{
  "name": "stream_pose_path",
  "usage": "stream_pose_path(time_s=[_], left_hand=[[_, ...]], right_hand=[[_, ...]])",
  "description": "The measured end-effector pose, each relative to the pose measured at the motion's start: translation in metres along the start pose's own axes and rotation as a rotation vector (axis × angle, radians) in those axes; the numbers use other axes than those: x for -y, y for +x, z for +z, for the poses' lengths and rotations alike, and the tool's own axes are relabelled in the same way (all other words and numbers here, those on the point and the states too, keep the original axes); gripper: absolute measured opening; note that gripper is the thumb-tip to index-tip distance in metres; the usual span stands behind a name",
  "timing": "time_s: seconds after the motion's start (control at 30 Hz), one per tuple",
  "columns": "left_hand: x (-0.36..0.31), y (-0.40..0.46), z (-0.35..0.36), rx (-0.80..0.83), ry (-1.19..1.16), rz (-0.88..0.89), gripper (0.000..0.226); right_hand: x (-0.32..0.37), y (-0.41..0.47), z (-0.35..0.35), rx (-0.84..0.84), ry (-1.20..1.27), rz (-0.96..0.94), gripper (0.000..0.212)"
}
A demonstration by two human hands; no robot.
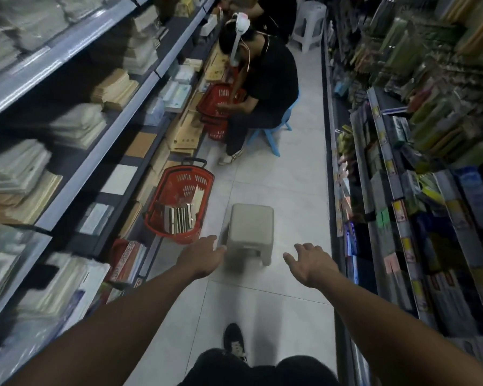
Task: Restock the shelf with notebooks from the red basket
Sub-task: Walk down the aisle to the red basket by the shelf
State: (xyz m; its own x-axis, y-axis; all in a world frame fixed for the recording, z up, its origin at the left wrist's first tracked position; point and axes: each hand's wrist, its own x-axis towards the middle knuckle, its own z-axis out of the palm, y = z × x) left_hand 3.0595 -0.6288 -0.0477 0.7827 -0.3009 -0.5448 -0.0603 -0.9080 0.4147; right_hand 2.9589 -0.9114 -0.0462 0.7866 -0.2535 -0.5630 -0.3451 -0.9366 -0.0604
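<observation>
A red basket [162, 190] stands on the aisle floor against the left shelf [95, 160]. Several notebooks [179, 217] stand on edge inside it. Both my arms reach forward over the floor. My left hand [204, 253] hangs open just below the basket, its fingertips beside a grey plastic stool [250, 228]. On the stool's other side my right hand [310, 264] is open too, fingers spread and empty. The left shelf holds stacks of paper goods and notebooks, blurred by motion.
A person in black sits on a blue stool [271, 135] further down the aisle, hands in other red baskets [221, 104]. A white stool [308, 23] stands at the far end. The right shelf [402, 190] carries stationery. My shoe [233, 342] is on the tiled floor.
</observation>
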Motion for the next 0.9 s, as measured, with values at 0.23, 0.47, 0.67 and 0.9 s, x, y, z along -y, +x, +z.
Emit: stream_pose_path(time_s=[0.23, 0.47, 0.67, 0.9], left_hand=[[0.014, 0.058, -0.044, 0.033, -0.075, -0.083, 0.077], [0.017, 0.109, -0.076, -0.038, -0.175, -0.219, 0.067], [-0.002, 0.149, -0.104, -0.139, -0.245, -0.354, 0.056], [-0.039, 0.183, -0.129, -0.233, -0.307, -0.481, 0.041]], right_hand=[[0.036, 0.073, -0.044, 0.025, -0.034, -0.048, 0.071], [0.065, 0.155, -0.091, 0.043, -0.089, -0.175, 0.072], [0.078, 0.24, -0.139, 0.04, -0.178, -0.339, 0.073], [0.093, 0.318, -0.196, 0.072, -0.287, -0.49, 0.073]])
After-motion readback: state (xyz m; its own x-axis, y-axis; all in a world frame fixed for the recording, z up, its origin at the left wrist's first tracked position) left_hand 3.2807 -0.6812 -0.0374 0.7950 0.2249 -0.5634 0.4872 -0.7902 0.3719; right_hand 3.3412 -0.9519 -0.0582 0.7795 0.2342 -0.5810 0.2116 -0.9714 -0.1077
